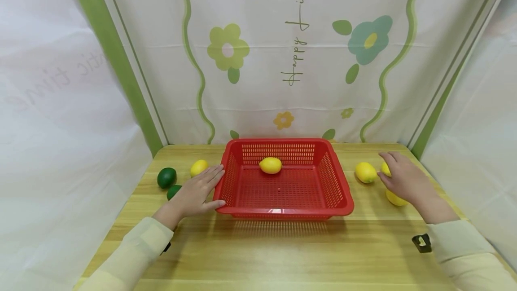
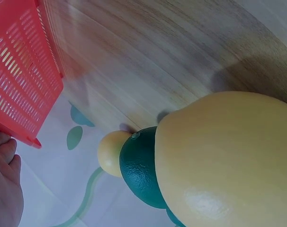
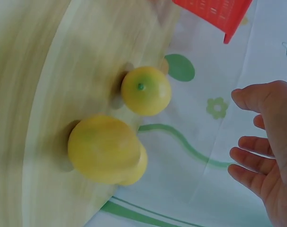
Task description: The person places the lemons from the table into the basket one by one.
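Observation:
A red plastic basket with slotted walls stands in the middle of the table, one lemon lying inside near its back wall. My left hand rests on the basket's left rim, fingers straight and thumb lower along the edge. In the left wrist view its fingers touch that rim. To the right, my right hand hovers over a group of lemons, holding nothing; the right wrist view shows its fingers spread and slightly bent. Nearest it are a lemon, another lemon and a third, partly hidden lemon.
Left of the basket lie a lemon, a dark green lime and a second lime partly behind the left hand. A large yellow fruit fills much of the left wrist view. A printed curtain closes off the table's back.

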A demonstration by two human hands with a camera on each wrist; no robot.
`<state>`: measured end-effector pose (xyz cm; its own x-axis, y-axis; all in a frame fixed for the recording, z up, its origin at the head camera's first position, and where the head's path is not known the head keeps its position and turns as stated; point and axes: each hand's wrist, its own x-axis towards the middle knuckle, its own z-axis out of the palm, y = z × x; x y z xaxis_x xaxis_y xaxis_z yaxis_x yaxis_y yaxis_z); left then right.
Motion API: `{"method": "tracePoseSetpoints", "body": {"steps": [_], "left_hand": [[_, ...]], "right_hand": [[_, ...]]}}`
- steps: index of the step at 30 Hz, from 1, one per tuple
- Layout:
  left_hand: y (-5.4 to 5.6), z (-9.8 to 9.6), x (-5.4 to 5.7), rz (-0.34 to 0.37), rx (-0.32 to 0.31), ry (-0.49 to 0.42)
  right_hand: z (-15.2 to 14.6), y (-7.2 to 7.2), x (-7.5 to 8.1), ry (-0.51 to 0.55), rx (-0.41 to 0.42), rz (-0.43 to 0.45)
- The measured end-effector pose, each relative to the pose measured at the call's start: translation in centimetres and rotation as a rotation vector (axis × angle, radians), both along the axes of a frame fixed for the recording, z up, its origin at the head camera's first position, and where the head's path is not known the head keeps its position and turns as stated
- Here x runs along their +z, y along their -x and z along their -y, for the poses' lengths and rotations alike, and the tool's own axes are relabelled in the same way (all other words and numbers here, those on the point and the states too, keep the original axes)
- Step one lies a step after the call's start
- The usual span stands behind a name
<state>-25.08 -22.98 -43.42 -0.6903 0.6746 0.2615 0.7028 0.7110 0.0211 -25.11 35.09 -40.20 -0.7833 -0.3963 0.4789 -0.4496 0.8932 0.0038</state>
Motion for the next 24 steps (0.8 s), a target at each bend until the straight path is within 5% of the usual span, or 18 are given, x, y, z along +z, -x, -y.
{"method": "tracePoseSetpoints", "body": {"steps": [17,24], "left_hand": [[-0.1,-0.1,0.0,-0.012,-0.005,-0.008],[-0.1,-0.1,-0.1,-0.004,0.001,-0.009]], "right_hand": [[-2.3,-0.6,-2.2,0.002,-0.120,0.136],[-2.9,-0.6,-3.3,0.022,-0.187,0.281]]}}
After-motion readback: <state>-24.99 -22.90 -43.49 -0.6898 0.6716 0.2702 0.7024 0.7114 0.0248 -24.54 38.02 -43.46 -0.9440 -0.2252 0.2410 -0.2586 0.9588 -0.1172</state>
